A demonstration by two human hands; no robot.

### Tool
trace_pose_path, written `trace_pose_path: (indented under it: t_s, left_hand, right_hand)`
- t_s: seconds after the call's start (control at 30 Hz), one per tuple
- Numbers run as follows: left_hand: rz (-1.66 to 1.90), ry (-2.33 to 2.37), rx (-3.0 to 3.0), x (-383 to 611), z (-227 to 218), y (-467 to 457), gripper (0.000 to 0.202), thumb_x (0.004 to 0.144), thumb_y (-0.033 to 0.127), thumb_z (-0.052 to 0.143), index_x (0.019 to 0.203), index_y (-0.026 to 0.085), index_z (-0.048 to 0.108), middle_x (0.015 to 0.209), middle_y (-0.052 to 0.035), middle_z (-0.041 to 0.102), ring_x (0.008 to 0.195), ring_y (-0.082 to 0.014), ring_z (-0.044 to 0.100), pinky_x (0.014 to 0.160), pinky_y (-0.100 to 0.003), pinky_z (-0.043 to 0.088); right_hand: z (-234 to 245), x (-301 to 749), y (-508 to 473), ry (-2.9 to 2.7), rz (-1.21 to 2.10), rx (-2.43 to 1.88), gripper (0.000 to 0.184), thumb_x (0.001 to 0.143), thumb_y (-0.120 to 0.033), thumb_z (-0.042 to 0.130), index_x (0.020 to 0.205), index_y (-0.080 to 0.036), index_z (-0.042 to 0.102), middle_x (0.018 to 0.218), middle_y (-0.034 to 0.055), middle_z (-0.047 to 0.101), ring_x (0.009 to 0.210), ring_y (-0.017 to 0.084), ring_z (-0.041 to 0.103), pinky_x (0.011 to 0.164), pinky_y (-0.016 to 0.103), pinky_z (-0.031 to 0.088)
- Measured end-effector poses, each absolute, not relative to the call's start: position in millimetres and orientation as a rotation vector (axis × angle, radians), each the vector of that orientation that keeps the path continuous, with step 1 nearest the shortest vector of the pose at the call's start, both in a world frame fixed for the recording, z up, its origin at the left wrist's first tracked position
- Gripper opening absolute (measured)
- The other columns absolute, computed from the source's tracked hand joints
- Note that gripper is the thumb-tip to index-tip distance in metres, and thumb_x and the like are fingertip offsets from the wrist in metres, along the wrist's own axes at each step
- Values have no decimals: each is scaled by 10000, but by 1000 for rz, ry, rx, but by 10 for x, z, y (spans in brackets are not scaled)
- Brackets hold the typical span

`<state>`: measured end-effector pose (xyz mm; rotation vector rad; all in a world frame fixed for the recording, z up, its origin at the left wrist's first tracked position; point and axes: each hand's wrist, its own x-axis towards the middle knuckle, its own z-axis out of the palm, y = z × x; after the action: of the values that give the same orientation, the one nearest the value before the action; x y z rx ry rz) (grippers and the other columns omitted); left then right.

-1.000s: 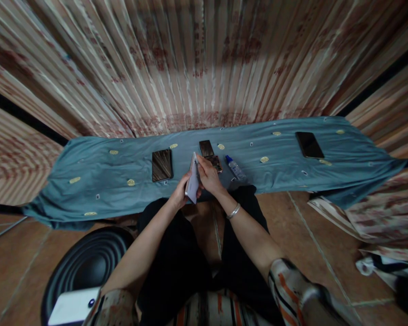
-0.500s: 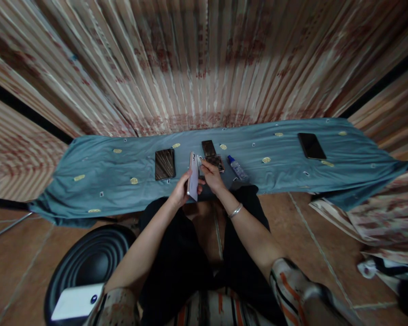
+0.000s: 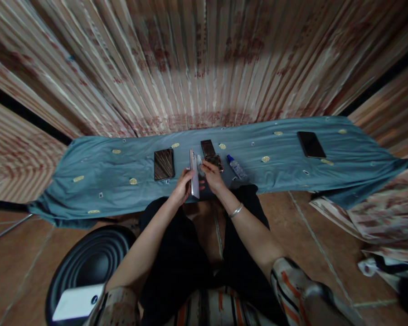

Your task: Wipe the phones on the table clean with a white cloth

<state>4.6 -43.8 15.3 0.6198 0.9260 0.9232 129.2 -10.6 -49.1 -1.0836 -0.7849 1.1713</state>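
Note:
My left hand is closed around a light-coloured smartphone, which stands tilted on its edge above the cloth-covered table. Close to the phone's right side, my right hand pinches a small pale wipe or cloth, partly hidden by the fingers. Just beyond that hand lies a dark folding phone, opened out, its lower half partly behind the fingers. A clear bottle with a blue cap lies to the right of it.
The narrow table has a teal cloth. A dark tablet-like phone lies left, another dark phone far right. On a black round stool, lower left, rests a white phone. A striped curtain hangs behind.
My left hand has turned the smartphone so that it shows more edge-on. The right hand with the pale wipe stays close beside it, barely shifted.

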Motion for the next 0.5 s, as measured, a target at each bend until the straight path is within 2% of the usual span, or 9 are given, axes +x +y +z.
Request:
trace_pose_path:
  t_s: [0.1,0.2,0.33,0.5]
  left_hand:
    - [965,942,591,49,165,-425,661,831,241,698,1433,193,426,1045,-69,727,862,-231,754,743,-367,640]
    - [956,949,615,36,156,-418,717,844,259,695,1491,193,393,1117,-97,721,880,-230,746,732,-372,644]
    - [912,967,676,13,101,-410,774,801,258,750,1503,210,428,1209,-117,701,880,-225,736,698,-360,646]
    - [948,1044,735,7,9,-387,827,733,261,824,1485,260,482,1342,-121,644,1022,-254,707,756,-359,637]
  right_hand:
    - [-459,1253,-189,-842,1165,-1115,254,788,-374,710,975,-220,786,977,23,765,961,208,663,840,321,558]
    - [-438,1239,-259,-893,1203,-1113,267,795,-362,693,1009,-235,788,1007,14,767,940,216,667,804,333,579]
    - [-427,1247,-298,-933,1237,-1098,274,793,-371,690,1015,-240,783,969,7,769,896,211,670,768,324,585]
    - [-415,1254,-302,-971,1236,-1065,284,798,-348,692,1035,-214,771,951,27,776,943,232,693,880,365,561]
